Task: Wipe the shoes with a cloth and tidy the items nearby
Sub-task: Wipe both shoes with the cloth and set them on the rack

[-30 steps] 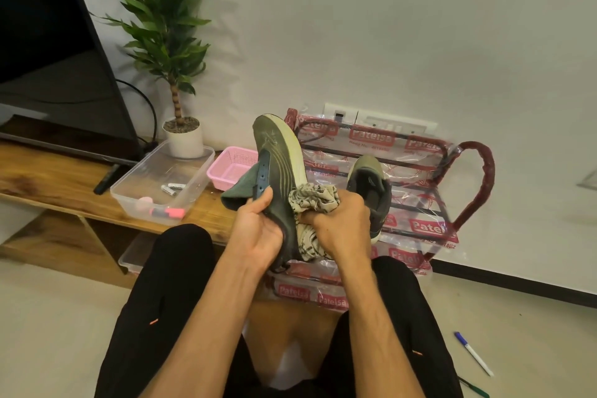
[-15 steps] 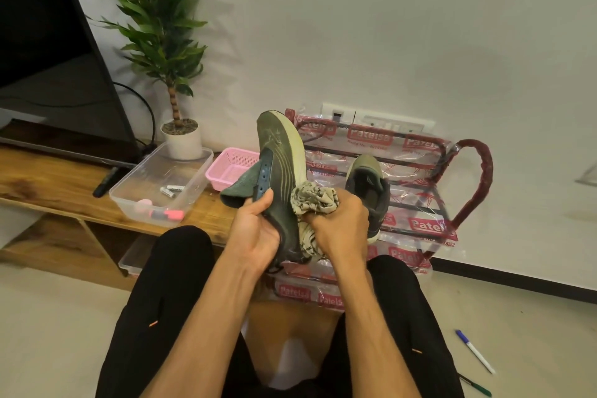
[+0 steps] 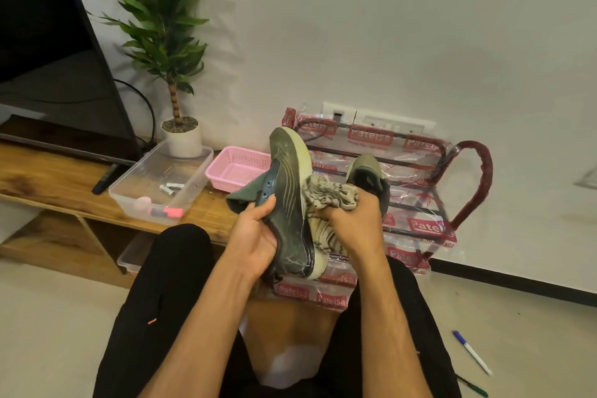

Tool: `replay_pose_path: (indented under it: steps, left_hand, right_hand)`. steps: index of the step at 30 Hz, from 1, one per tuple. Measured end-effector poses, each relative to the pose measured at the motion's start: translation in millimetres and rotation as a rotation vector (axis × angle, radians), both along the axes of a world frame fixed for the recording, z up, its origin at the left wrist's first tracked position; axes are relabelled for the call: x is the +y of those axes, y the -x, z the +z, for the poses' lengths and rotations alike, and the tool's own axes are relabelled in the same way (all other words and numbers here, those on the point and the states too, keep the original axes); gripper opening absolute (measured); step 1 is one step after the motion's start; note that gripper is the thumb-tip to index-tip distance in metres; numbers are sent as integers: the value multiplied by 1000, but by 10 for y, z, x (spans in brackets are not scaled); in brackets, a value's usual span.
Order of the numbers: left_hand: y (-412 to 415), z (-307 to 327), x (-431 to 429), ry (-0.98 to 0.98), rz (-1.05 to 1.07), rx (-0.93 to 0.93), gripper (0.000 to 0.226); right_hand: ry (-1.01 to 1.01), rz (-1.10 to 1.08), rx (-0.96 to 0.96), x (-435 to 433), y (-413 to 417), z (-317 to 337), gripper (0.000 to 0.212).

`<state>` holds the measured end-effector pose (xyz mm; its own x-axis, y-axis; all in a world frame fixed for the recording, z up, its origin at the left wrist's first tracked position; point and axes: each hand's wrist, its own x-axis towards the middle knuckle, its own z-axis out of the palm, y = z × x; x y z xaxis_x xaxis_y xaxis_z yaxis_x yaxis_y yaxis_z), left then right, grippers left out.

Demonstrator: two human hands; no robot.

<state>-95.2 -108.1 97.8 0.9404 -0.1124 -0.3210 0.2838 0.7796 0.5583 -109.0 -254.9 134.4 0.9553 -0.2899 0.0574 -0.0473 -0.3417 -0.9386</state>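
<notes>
Wiping one shoe point(image 3: 287, 191) above the front edge of the rack point(image 3: 471, 191).
My left hand point(image 3: 255, 236) grips the shoe at its collar, toe up; my right hand point(image 3: 352, 226) is curled round the bunched striped cloth point(image 3: 329, 195), pressing it to the pale sole edge. I'd brace the heel firmly and stroke one way along the sole, refolding to a clean patch. The other shoe point(image 3: 368, 178) waits on the rack's shelf.

Left grip point(image 3: 255, 236) clasping shoe point(image 3: 288, 200), right grip point(image 3: 352, 223) seemingly bunching cloth point(image 3: 332, 194)

television point(image 3: 48, 58) cut off at left edge, second shoe point(image 3: 363, 166) partly hidden behind cloth point(image 3: 331, 195)
</notes>
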Motion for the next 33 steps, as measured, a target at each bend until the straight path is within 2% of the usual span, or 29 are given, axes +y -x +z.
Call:
replay_pose_path:
  steps: [3,6,8,11,15,19,21,24,27,29,33]
  left_hand:
    - [-9,13,-22,-36,29,-22,39]
    - [-22,40,15,-33,64,-23,39]
    - [-32,64,53,-25,93,-30,37]
    - [-37,102,81,-26,83,-39,36]
    - [-34,146,101,-97,37,-96,33]
    - [-10,188,139,-150,-5,-163,27]
    - [6,184,158,-160,-18,-172,26]
    - [12,179,160,-163,-27,-191,27]
    - [19,191,174,-192,-86,-228,37]
    - [17,207,209,-215,-146,-245,43]
    - [19,221,236,-273,-235,-272,40]
  right_hand:
    - [146,156,84,65,36,14,21]
    - [292,206,120,68,95,72,26]
    - [307,227,151,63,110,102,28]
    - [313,161,94,112,82,69,19]
    - [232,-31,-70,200,33,-30,11]
    - [116,-149,-214,280,63,-60,21]
    - [117,-126,-172,245,47,-72,23]
    - [90,52,-109,148,15,-18,23]
    - [85,140,-192,136,42,0,26]
    - [77,87,-284,139,40,-12,25]
    - [24,-127,-433,132,-39,-13,28]
